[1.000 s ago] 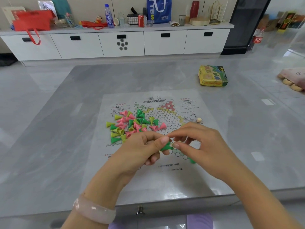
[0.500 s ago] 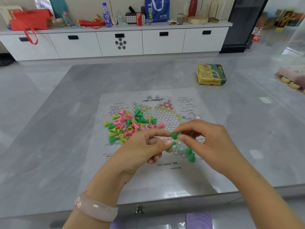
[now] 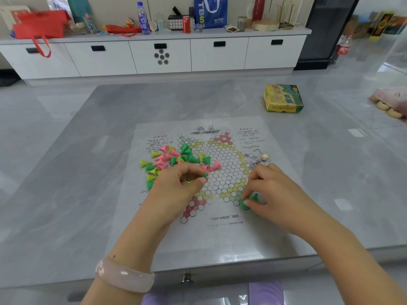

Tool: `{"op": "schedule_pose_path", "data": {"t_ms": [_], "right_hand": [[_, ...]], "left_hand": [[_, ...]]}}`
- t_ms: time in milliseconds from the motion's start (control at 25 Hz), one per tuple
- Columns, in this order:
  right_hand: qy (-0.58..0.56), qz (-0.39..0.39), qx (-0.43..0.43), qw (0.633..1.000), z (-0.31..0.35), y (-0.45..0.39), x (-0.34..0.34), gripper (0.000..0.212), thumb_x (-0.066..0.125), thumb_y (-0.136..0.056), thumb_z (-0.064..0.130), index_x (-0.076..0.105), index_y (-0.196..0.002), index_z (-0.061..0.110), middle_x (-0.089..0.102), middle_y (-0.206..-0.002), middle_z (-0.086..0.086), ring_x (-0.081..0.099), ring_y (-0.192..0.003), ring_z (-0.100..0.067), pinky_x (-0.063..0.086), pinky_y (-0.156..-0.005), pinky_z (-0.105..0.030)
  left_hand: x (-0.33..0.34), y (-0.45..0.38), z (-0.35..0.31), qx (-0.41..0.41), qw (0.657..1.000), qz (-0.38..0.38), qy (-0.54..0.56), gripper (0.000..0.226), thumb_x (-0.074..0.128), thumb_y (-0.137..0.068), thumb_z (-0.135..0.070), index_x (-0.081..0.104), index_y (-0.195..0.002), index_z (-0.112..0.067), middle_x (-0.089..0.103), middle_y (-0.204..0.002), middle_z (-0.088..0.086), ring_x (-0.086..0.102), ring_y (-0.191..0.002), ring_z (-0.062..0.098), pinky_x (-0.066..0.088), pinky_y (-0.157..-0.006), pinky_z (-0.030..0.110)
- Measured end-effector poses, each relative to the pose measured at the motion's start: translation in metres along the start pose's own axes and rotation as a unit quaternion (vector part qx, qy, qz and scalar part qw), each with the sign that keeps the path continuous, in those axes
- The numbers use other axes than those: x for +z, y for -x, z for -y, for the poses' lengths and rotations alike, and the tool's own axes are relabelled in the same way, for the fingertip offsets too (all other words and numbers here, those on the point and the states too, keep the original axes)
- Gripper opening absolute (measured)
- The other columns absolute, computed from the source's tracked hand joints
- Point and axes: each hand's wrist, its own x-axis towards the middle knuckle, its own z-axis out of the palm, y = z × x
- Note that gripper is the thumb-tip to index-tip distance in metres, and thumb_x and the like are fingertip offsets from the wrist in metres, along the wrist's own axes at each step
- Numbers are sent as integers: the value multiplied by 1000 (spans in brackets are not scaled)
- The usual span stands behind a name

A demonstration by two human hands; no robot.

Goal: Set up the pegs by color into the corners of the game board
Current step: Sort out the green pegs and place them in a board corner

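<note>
Right hand [image 3: 273,192] down at the board's near-right corner, fingertips [image 3: 247,202] pinched round a green peg [image 3: 245,204], a second green peg [image 3: 255,197] just beside it on the green cells. Can't tell whether the pinched one is upright or tilted, too much finger in the way. Left hand [image 3: 176,190] curled in loosely over the left half of the board, thumb and forefinger closed on something small and green [image 3: 205,175], plus a bit of yellow-green tucked in the palm, shape not clear. Just beyond it, loose pile of pegs [image 3: 176,160]: little glossy plastic cones in pink, dark green and lime, mostly tipped on their sides, points every which way. Game board [image 3: 224,172] looks like a thin printed sheet, star of white circles, flat on a smooth grey marble-look table [image 3: 88,172]. Pale bangle [image 3: 124,275] on the left wrist. Yellow-green cardboard box [image 3: 283,98] sitting well back on the right.
</note>
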Motion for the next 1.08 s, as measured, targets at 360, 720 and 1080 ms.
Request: {"op": "schedule_pose_path", "data": {"t_ms": [360,720,1080], "right_hand": [[14,38,22,999,-4,2,0,13,60,-84,26,67,-94,24,41,-91,15,35,-92,-9,30,-76,-19],[0,35,15,999,-7,3,0,25,62,-81,33,62,-106,29,45,-94,18,34,-93,-5,35,-84,-20],[-232,-65,-26,970,20,-6,-7,18,57,-77,28,71,-88,24,63,-77,12,52,-75,3,42,-68,-11]], "left_hand": [[-4,2,-2,-5,1000,-3,-1,12,60,-85,-11,66,-85,-22,66,-87,-9,55,-71,-1,43,-62,12],[-2,5,-5,20,999,34,-9,16,63,-83,-14,64,-78,-29,63,-82,-12,52,-55,-12,41,-49,3],[12,5,-7,4,994,96,48,24,67,-79,-8,46,-72,-15,68,-79,12,49,-44,-3,39,-44,10]]}}
